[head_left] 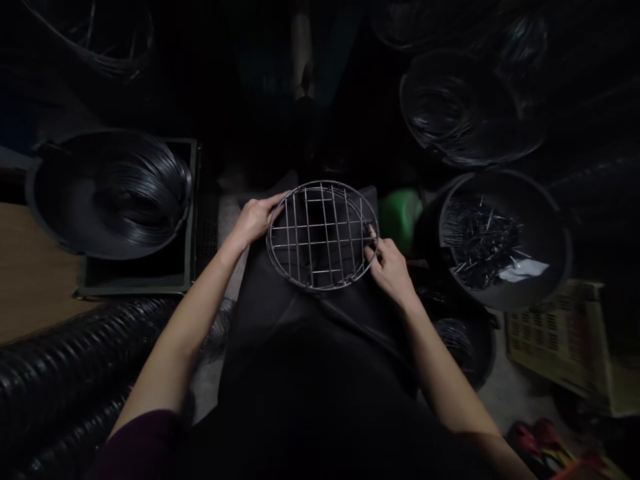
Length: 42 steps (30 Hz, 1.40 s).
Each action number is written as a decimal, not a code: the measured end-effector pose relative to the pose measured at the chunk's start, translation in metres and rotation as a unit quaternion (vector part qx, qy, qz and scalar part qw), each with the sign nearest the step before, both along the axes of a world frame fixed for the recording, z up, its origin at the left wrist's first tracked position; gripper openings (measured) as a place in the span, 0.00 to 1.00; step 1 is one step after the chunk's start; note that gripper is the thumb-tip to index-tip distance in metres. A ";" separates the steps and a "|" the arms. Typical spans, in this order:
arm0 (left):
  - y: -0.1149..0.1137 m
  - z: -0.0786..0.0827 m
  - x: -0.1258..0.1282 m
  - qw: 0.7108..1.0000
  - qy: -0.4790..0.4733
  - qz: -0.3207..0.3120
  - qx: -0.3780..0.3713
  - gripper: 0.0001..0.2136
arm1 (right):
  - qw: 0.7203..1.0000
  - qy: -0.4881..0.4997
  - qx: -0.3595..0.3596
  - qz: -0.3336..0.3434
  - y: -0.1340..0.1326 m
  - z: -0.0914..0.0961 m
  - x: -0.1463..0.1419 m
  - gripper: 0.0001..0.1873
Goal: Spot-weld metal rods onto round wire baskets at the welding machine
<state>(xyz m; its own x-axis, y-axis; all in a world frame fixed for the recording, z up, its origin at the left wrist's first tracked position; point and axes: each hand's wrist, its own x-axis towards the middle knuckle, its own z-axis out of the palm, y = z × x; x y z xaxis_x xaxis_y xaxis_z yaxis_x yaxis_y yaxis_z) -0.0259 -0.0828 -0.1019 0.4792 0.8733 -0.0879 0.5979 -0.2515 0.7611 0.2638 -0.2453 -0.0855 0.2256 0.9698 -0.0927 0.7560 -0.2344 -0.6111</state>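
Head view: left fingers (277, 199) and right fingers (375, 251) clasp a grid (326, 241); left tub (65, 193) holds coiled wire (155, 190), right tub (550, 223) metal pieces (480, 243).

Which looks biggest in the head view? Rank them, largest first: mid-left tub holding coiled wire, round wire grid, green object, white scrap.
1. mid-left tub
2. round wire grid
3. green object, judged by what shows of it
4. white scrap

This is apparent size only.
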 end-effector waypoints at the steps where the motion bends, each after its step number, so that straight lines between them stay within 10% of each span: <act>1: -0.001 -0.005 0.001 1.000 -0.025 0.011 0.004 0.17 | 1.000 -0.006 -0.004 0.004 -0.001 -0.003 0.000 0.26; 11: -0.014 -0.034 0.006 0.988 -0.144 0.050 0.037 0.17 | 0.987 -0.051 0.121 -0.093 -0.049 -0.011 -0.031 0.23; 16: -0.016 -0.039 0.002 0.986 -0.152 0.048 0.042 0.18 | 0.998 -0.051 0.024 0.036 -0.072 -0.004 -0.035 0.41; 24: -0.015 -0.048 0.002 0.984 -0.161 0.062 0.046 0.18 | 0.998 -0.056 -0.008 -0.040 -0.065 -0.032 -0.058 0.55; 33: -0.024 0.003 -0.010 0.963 -0.239 0.127 -0.003 0.24 | 0.991 0.081 0.053 -0.088 -0.046 0.025 -0.026 0.26; 42: -0.011 0.039 -0.006 0.990 -0.136 0.035 -0.020 0.24 | 0.969 0.208 0.048 -0.124 -0.005 0.034 -0.028 0.30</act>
